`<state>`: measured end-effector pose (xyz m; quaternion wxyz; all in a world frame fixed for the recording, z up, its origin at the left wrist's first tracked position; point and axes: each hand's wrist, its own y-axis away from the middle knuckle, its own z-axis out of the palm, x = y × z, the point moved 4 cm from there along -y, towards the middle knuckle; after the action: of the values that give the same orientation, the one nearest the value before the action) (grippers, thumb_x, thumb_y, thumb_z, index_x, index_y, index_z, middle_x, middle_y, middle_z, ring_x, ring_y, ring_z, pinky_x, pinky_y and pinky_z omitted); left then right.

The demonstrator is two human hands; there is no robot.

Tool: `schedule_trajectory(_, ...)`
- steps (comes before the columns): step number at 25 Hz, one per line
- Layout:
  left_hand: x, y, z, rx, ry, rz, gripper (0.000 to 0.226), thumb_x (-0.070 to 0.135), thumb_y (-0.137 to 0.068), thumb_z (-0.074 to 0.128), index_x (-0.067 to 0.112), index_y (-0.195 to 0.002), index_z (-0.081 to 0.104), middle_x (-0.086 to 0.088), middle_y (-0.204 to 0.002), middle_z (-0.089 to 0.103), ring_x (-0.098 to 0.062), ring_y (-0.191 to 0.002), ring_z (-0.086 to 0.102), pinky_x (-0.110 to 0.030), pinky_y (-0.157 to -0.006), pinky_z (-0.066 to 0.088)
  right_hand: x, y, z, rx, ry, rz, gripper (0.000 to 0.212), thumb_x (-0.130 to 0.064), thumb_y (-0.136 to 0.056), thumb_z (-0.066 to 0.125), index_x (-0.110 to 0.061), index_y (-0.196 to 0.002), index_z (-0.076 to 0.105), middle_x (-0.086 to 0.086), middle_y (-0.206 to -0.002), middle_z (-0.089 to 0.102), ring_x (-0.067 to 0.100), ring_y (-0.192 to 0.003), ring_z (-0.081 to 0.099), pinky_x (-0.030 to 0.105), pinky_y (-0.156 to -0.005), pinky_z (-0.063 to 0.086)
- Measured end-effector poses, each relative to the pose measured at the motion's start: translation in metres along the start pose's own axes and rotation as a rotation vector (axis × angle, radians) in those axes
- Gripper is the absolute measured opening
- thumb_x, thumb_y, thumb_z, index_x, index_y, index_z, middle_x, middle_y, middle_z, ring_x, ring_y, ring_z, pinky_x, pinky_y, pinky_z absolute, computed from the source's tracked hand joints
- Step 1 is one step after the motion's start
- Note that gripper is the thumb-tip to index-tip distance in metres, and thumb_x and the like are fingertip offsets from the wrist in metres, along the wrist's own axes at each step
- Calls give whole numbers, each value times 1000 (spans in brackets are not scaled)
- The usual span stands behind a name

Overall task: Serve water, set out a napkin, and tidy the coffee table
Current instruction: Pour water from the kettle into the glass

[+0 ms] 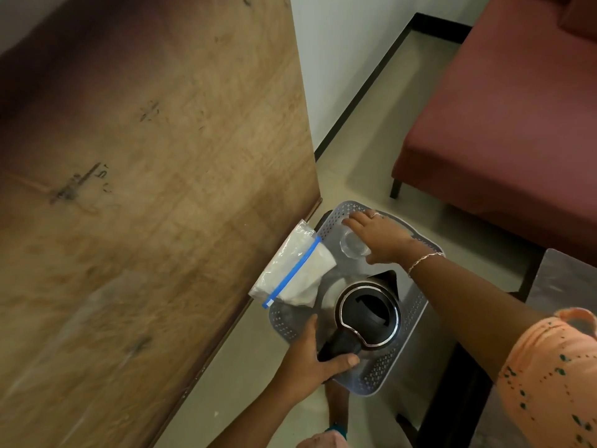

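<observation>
Nearest, at 6 o'clock: left hand (310, 360) clenched round black handle of the jug (368, 313), lid on, standing in the grey basket (381, 373). At 10 o'clock of jug: zip bag of napkins (290, 270), propped over basket rim. Farther, at 12 o'clock: right hand (378, 237) laid over a clear glass (352, 247), grasp not discernible. Judged barely begun: nothing poured, nothing set out.

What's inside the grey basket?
The basket holds a black kettle, a clear glass under the right hand, and a zip bag of white napkins sticking out. The basket's bottom is mostly covered.
</observation>
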<state>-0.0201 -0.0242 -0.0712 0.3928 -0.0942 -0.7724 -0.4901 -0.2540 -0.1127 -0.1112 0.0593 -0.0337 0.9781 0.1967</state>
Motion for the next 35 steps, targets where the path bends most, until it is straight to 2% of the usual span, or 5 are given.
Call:
schedule_trajectory(5, -15, -4, 11, -70, -131, -42, 89, 56, -56, 74, 24, -130, 38, 8, -124, 54, -14, -119, 53, -36, -99, 48, 28, 70, -34, 201, -275, 222, 95, -23, -59, 77, -11, -139, 27, 14, -140, 32, 33, -127, 31, 42, -103, 33)
schedule_trajectory(11, 64, 31, 22, 441, -141, 399, 75, 63, -71, 49, 18, -130, 43, 2, -135, 47, -8, -127, 42, -18, -102, 41, 21, 191, -59, 464, -515, 385, 94, -28, -57, 75, -6, -138, 32, 14, -138, 38, 28, -127, 32, 40, -106, 33)
schedule_trajectory(18, 147, 45, 104, -257, 471, 171, 103, 54, -55, 68, 23, -142, 23, 3, -142, 39, -15, -133, 39, -38, -114, 29, -29, 297, -96, 707, -592, 336, 91, -45, -57, 57, -10, -137, 32, 9, -134, 41, 16, -124, 31, 33, -100, 32)
schedule_trajectory(29, 124, 73, 123, -449, 586, 166, 99, 56, -46, 82, 10, -127, 49, -18, -122, 59, -26, -107, 60, -38, -93, 46, -64, 328, -56, 802, -1188, 292, 89, -19, -60, 80, -26, -133, 29, -35, -120, 44, -3, -116, 48, 9, -92, 40)
schedule_trajectory(35, 96, 71, 63, 347, -94, 356, 89, 71, -55, 67, 17, -124, 49, -4, -126, 54, -20, -120, 50, -36, -102, 43, -70, 336, -40, 840, -1263, 375, 92, -39, -50, 79, -31, -129, 31, -36, -117, 45, -3, -115, 47, 10, -91, 41)
